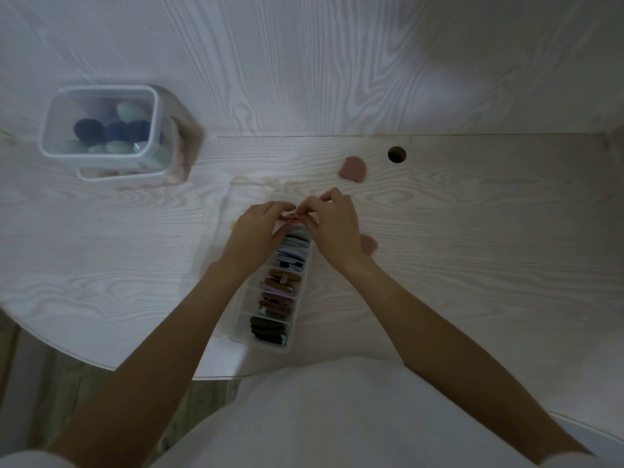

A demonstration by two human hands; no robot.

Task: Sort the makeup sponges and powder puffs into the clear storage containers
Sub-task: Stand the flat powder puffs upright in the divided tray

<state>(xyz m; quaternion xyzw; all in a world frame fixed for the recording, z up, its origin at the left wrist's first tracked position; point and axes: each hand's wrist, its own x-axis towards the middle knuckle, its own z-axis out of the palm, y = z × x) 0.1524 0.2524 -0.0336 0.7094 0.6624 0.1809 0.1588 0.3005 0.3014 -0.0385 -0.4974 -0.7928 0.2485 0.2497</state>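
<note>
A pink puff (pixel 291 216) sits pinched between both hands over the far end of the tray (pixel 270 346), only a sliver of it showing between the fingertips. The left hand (pixel 256 233) curls its fingers onto it from 9 o'clock; the right hand (pixel 332 224) nips it from 3 o'clock with thumb and forefinger, its other fingers bent above. Whether the puff already touches the tray floor cannot be told.

By its look the puff is a light, soft, thin pad that will fold or spring under pressure, so it probably wants holding by its edges and easing in on edge beside its neighbours, not pushing flat. It should not slip or break; the likelier nuisance is that it pops back out of a crowded cell.

The tray is a narrow clear box with about 6 cells running from the person toward 12 o'clock, the near ones packed with dark, brown, purple and white puffs. 2 more pink puffs lie loose on the table (pixel 472 231): one (pixel 353 169) at 1 o'clock of the hands, near a cable hole (pixel 396 154), the other (pixel 368 244) just beside the right wrist at 4 o'clock. Well apart at 10 o'clock stands a tub (pixel 101 130) holding navy and mint sponges (pixel 111 130).
</note>
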